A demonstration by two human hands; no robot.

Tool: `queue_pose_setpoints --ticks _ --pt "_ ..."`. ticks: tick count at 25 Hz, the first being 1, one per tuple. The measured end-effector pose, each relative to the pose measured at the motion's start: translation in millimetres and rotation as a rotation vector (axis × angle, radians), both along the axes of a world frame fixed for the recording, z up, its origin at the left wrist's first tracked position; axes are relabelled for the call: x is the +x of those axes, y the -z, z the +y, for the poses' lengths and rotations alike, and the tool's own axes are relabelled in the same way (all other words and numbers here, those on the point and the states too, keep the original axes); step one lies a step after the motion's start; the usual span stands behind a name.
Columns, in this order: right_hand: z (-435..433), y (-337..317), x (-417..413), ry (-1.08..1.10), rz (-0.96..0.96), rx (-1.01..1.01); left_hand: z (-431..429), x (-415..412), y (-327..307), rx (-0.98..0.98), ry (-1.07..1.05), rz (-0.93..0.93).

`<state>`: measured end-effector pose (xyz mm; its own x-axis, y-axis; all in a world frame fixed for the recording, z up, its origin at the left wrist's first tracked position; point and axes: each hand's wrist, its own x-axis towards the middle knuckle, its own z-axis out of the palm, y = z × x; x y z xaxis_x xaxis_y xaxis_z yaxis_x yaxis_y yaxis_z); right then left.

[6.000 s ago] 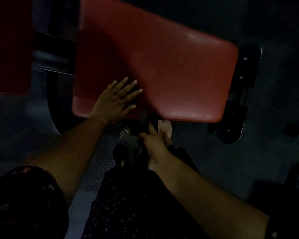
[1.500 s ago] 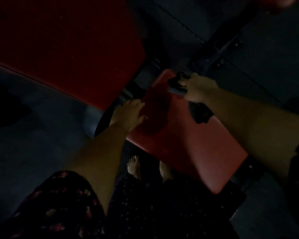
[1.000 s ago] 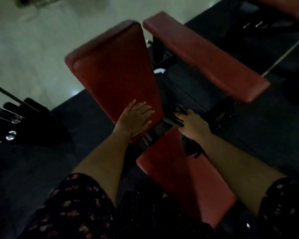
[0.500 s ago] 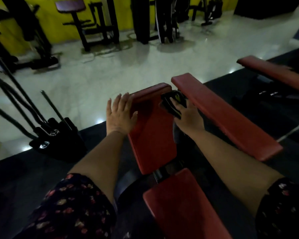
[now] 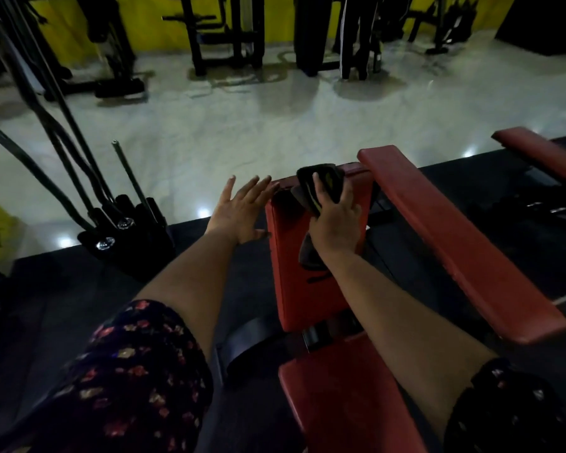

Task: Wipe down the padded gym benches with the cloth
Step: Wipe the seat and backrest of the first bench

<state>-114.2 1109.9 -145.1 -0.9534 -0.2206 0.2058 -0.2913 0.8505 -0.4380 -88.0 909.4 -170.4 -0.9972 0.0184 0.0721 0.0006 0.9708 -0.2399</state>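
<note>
A red padded backrest (image 5: 294,273) rises in front of me, with its red seat pad (image 5: 343,397) below it. My right hand (image 5: 335,220) grips a dark cloth (image 5: 321,186) with a yellow mark and presses it against the backrest near the top edge. My left hand (image 5: 239,210) has its fingers spread and straight, with the fingertips at the top left corner of the backrest. I cannot tell whether its palm touches the pad's side.
A second long red bench pad (image 5: 455,240) runs along the right, and a third red pad (image 5: 543,155) lies at the far right. A black rack of bars (image 5: 125,230) stands on the left. Dark gym machines (image 5: 226,34) line the yellow wall beyond the pale floor.
My view rose from the seat pad to the backrest. My right hand moved the cloth from the seat's end up the backrest toward its top. My left hand slid up its left edge.
</note>
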Motion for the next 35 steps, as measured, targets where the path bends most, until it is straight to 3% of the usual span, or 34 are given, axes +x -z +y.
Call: queue_pose_setpoints --ticks 3,7,9,12,14,17,21,25,28,32,35 --pt "-5.3 5.1 -2.1 -0.027 0.065 0.083 1.2 -18.4 6.4 0.048 0.072 -0.033" --pt "-2.2 51.5 -3.4 -0.262 0.206 0.351 -3.3 -30.1 38.2 0.334 0.114 0.139" --pt "-6.0 66.1 -14.1 -0.189 0.257 0.272 -6.6 -38.9 47.0 0.409 0.138 0.239" --pt "-21.6 70.2 -26.4 -0.008 0.311 0.072 -14.8 -56.3 44.5 0.525 0.189 0.207" --pt "-20.5 98.3 -30.7 -0.127 0.510 0.095 -18.0 -62.9 50.1 0.599 0.257 0.177" --pt "-1.9 135.3 -48.0 -0.337 0.806 0.299 -25.7 -66.0 60.2 0.567 0.374 0.237" --pt "-24.1 116.2 -47.3 -0.147 0.745 0.122 -27.6 -72.0 72.0 0.500 0.468 0.411" --pt "-31.9 123.3 -43.0 -0.285 0.908 0.193 -25.9 -74.4 77.7 0.356 0.633 0.625" --pt "-27.4 116.3 -58.9 -0.349 0.947 0.230 -23.7 -75.8 81.1 0.331 0.574 0.627" --pt "-23.4 124.5 -67.3 -0.394 1.010 0.152 -14.1 -70.0 85.8 0.564 0.439 0.568" --pt "-18.2 123.5 -78.6 -0.443 1.007 0.055 -8.8 -65.4 83.7 0.605 0.365 0.568"
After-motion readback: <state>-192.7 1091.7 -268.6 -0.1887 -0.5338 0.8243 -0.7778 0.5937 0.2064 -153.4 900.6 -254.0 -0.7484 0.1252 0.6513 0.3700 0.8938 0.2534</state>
